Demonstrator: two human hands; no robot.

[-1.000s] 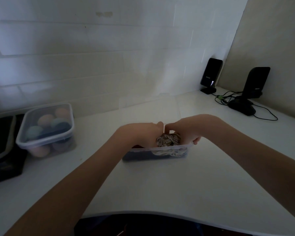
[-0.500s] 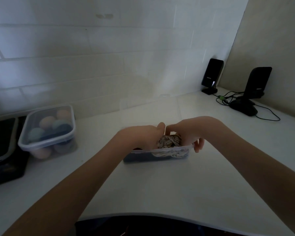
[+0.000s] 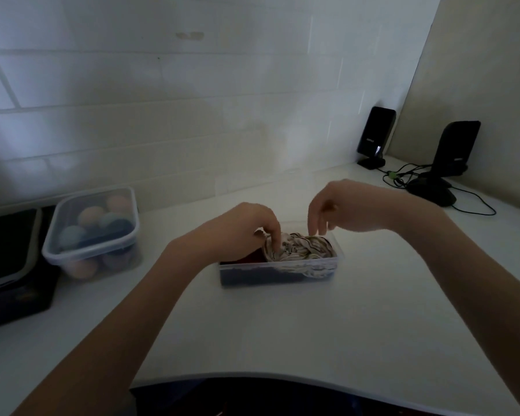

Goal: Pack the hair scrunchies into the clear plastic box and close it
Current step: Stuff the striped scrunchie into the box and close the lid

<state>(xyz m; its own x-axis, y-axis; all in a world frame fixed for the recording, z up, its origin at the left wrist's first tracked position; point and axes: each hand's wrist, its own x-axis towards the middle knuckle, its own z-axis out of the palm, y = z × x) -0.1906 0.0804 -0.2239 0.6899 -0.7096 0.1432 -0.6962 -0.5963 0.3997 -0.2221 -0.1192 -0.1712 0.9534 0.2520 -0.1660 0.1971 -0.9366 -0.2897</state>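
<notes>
The clear plastic box sits open on the white counter, mid-frame. Inside it a white scrunchie with dark stripes fills the right part, and darker red and navy scrunchies lie at the left and bottom. My left hand rests over the box's left part with fingertips pressed into the striped scrunchie. My right hand hovers just above the box's far right side, fingers spread and pointing down, holding nothing. No lid for this box is in view.
A lidded clear container of coloured balls stands at the left beside a black device. Two black speakers and cables sit at the back right corner. The counter's front edge curves near me.
My right hand has lifted off the scrunchies and opened its fingers above the box. My left hand has stayed on the striped scrunchie, pressing it down.
</notes>
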